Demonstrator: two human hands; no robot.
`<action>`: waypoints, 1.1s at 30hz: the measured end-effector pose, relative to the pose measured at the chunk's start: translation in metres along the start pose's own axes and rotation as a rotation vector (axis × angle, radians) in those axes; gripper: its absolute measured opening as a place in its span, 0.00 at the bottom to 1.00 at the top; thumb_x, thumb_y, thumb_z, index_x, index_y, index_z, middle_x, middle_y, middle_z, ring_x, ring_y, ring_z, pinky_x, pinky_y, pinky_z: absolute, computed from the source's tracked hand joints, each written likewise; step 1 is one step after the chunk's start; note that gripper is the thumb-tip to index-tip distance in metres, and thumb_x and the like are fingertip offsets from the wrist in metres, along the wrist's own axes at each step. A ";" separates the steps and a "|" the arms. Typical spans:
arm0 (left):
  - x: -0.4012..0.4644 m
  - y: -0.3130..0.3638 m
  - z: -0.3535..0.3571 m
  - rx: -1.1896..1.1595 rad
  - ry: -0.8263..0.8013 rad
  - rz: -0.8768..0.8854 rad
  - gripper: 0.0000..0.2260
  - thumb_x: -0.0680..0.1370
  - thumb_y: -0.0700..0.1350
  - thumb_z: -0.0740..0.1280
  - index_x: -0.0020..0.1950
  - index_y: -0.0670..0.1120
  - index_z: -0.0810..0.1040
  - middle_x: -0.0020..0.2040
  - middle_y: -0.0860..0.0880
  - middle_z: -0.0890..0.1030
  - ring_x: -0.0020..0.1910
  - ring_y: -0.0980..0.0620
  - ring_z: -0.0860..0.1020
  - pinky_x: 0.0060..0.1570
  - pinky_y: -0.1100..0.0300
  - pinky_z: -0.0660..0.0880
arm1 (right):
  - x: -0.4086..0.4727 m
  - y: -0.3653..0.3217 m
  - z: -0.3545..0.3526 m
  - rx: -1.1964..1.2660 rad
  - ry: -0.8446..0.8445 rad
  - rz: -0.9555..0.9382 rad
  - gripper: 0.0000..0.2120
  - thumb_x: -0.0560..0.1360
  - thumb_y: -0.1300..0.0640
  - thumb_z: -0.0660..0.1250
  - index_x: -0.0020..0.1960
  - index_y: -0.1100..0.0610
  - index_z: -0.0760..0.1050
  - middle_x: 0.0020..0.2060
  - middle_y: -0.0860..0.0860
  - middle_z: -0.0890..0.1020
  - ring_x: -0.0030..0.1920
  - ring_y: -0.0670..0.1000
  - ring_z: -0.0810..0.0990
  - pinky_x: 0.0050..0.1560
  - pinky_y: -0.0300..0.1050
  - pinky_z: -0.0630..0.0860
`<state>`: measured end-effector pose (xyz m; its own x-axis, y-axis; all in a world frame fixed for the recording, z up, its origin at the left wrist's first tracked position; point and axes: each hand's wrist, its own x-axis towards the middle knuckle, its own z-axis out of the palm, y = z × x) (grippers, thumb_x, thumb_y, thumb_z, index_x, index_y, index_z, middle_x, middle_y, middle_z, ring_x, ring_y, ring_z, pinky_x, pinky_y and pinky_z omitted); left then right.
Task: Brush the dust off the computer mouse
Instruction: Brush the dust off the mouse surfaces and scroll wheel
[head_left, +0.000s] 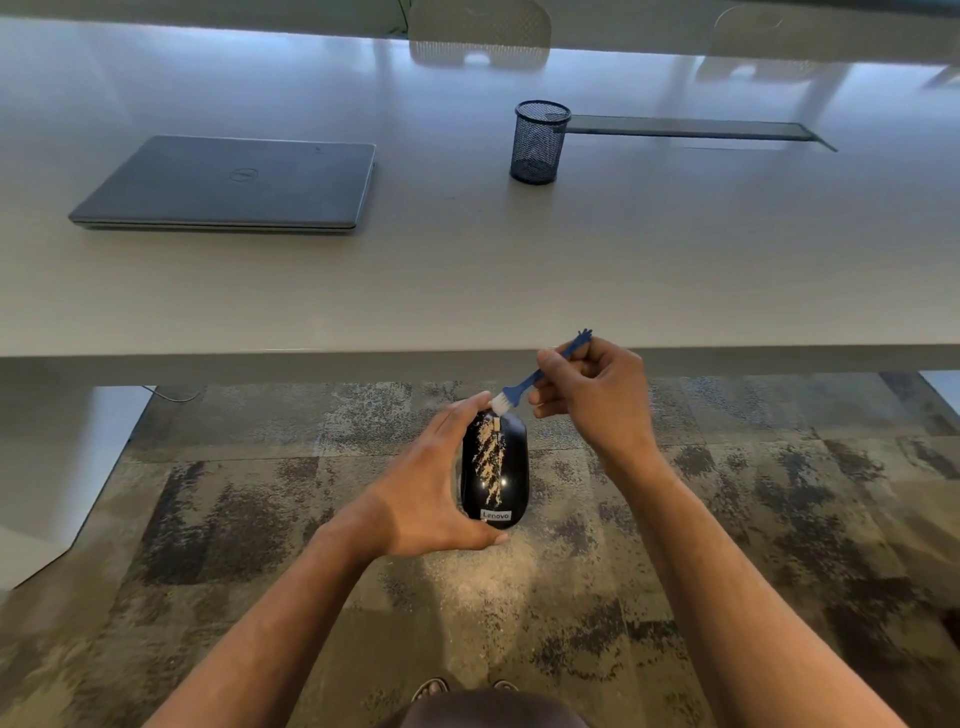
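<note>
On desk (467, 270): closed laptop (228, 182) | mesh pen cup (537, 143), well apart

Black mouse (496, 467) streaked with tan dust (491, 457), blue brush (540, 371) white-bristled, grey laptop (228, 182), mottled carpet (727, 519).

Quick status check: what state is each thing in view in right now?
Computer mouse: held off the desk, dust streaked down its top.
Brush: bristles touching the mouse's far end.
Left hand: grips the mouse.
Right hand: pinches the brush handle.
Laptop: closed, flat on desk.
Mesh pen cup: upright, appears empty.
</note>
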<state>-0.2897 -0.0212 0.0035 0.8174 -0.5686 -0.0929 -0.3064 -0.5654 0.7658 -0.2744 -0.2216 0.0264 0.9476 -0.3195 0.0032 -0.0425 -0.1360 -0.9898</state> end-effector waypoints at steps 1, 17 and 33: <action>0.000 0.000 0.000 0.000 0.001 -0.001 0.55 0.60 0.55 0.81 0.77 0.57 0.48 0.72 0.57 0.61 0.69 0.59 0.62 0.70 0.57 0.60 | 0.000 0.002 0.000 -0.008 -0.003 0.011 0.06 0.79 0.59 0.70 0.47 0.62 0.79 0.33 0.58 0.85 0.34 0.58 0.86 0.39 0.54 0.84; 0.000 0.001 0.004 -0.006 0.001 -0.019 0.55 0.61 0.53 0.81 0.77 0.56 0.49 0.72 0.56 0.60 0.68 0.59 0.61 0.69 0.57 0.59 | -0.002 0.013 -0.007 0.033 0.039 0.173 0.07 0.79 0.59 0.69 0.50 0.64 0.78 0.36 0.59 0.86 0.34 0.54 0.85 0.37 0.46 0.83; -0.003 0.001 0.006 -0.038 0.012 -0.023 0.55 0.61 0.53 0.81 0.77 0.57 0.48 0.74 0.55 0.59 0.69 0.59 0.60 0.70 0.55 0.59 | -0.004 0.018 -0.014 0.005 0.116 0.152 0.05 0.79 0.60 0.69 0.49 0.63 0.78 0.35 0.57 0.86 0.35 0.55 0.86 0.43 0.53 0.85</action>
<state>-0.2955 -0.0237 0.0011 0.8298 -0.5485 -0.1035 -0.2689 -0.5553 0.7869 -0.2836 -0.2355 0.0107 0.8877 -0.4417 -0.1301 -0.1802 -0.0733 -0.9809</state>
